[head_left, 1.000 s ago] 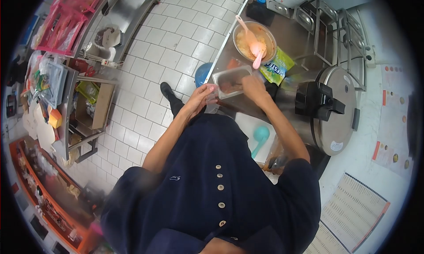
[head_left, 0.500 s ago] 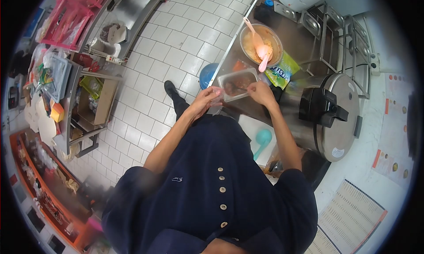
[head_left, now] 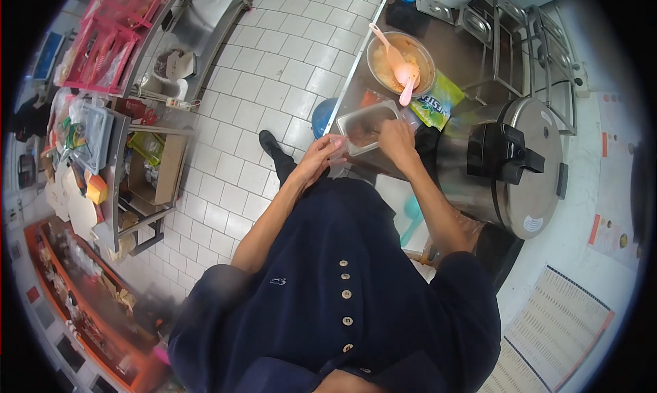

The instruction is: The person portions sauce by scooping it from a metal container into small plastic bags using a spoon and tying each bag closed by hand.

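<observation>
My left hand (head_left: 319,158) pinches a small clear plastic bag (head_left: 336,144) beside the near-left rim of a rectangular metal pan (head_left: 351,112). The pan stands at the counter's edge with reddish-brown food in its bottom. Over its right side my right hand (head_left: 397,144) is closed, knuckles up, around a thin spoon-like utensil, mostly hidden by the fingers. Behind the pan a round metal bowl (head_left: 375,75) holds yellowish-orange food. Two pink serving spoons (head_left: 396,61) lie across that bowl.
A green Nestea pouch (head_left: 441,100) lies right of the bowl, close to a large steel cooker (head_left: 472,181). A turquoise ladle (head_left: 412,215) rests on a white surface near my right forearm. Below the counter's edge is a blue container (head_left: 321,117). Shelves with a pink basket (head_left: 102,75) stand left.
My right hand has turned palm-down and shifted slightly toward the pan's inside, covering more of the utensil. My left hand keeps the plastic bag by the rim. The view has shifted slightly.
</observation>
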The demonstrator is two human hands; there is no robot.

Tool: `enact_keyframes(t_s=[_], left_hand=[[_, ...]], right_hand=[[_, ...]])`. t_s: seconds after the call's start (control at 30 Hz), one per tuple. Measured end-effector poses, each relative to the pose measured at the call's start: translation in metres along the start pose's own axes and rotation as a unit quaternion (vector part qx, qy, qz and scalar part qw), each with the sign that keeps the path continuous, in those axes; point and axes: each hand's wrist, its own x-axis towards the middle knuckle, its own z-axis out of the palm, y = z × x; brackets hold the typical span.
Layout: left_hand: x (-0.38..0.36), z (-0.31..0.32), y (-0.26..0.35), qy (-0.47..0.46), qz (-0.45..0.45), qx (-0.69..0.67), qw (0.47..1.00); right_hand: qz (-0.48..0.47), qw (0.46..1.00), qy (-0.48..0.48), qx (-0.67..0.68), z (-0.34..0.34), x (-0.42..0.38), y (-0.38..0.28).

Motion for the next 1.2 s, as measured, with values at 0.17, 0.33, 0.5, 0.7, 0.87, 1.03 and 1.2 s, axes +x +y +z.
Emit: enact_keyframes(t_s=[0.17, 0.33, 0.5, 0.7, 0.87, 1.03, 1.2], left_hand=[[-0.001, -0.001, 0.002, 0.001, 0.010, 0.016, 1.000], [0.001, -0.001, 0.000, -0.007, 0.004, 0.020, 1.000], [0.001, -0.004, -0.001, -0.004, 0.012, 0.019, 1.000], [-0.002, 0.000, 0.000, 0.000, 0.009, 0.019, 1.000], [0.000, -0.001, 0.001, 0.005, 0.008, 0.011, 1.000], [0.002, -0.007, -0.001, 0.000, 0.017, 0.015, 1.000], [0.000, -0.003, 0.002, 0.003, 0.015, 0.027, 1.000]], right_hand=[[0.012, 0.991, -0.036, 0.125, -0.009, 0.001, -0.008], [-0.014, 0.991, -0.058, 0.120, -0.006, -0.001, -0.008], [0.022, 0.979, -0.072, 0.188, -0.012, -0.001, 0.017], [0.042, 0.914, -0.153, 0.374, 0.008, -0.004, 0.050], [0.134, 0.836, -0.210, 0.489, 0.001, -0.029, 0.062], [0.238, 0.644, -0.275, 0.673, 0.024, -0.057, 0.082], [0.240, 0.560, -0.269, 0.746, 0.047, -0.070, 0.079]])
